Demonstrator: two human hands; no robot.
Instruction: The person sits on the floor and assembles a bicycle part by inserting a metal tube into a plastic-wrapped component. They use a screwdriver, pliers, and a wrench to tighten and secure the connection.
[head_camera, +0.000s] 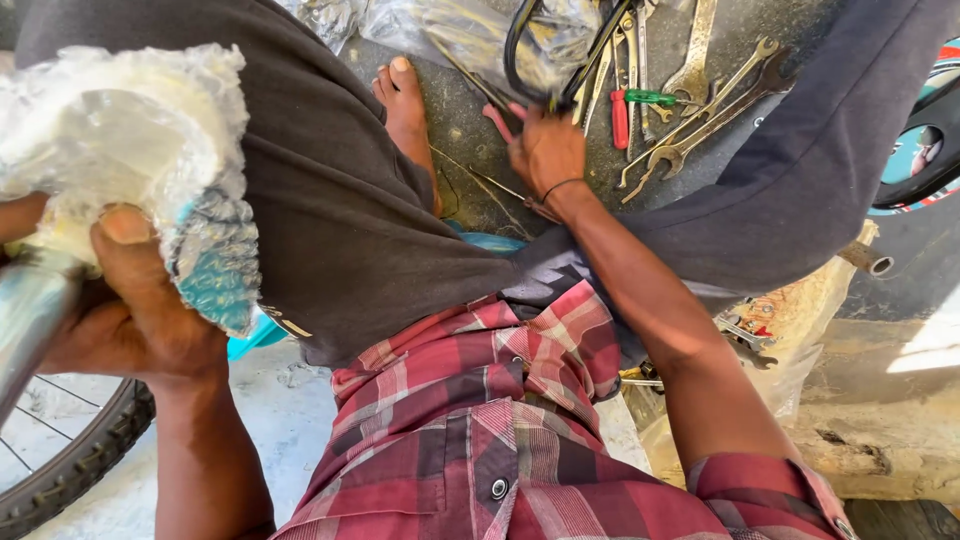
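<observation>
Bubble-wrapped part (130, 160): left hand (130, 310) clamped around it; best held steady. Right hand (545, 150): fingers closed on pink-handled pliers (497, 120) among spanners (700, 110) on floor; lift clear.

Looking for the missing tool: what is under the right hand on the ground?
Under the right hand lies a red-handled tool, its handle poking out beside the spanners. Its working end is hidden by the hand.

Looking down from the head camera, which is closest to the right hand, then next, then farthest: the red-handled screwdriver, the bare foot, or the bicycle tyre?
From the right hand:
1. Red-handled screwdriver, just to its right among the spanners on the ground.
2. Bare foot, a little farther off on its left.
3. Bicycle tyre, far away at the bottom left corner, below the left hand.
</observation>
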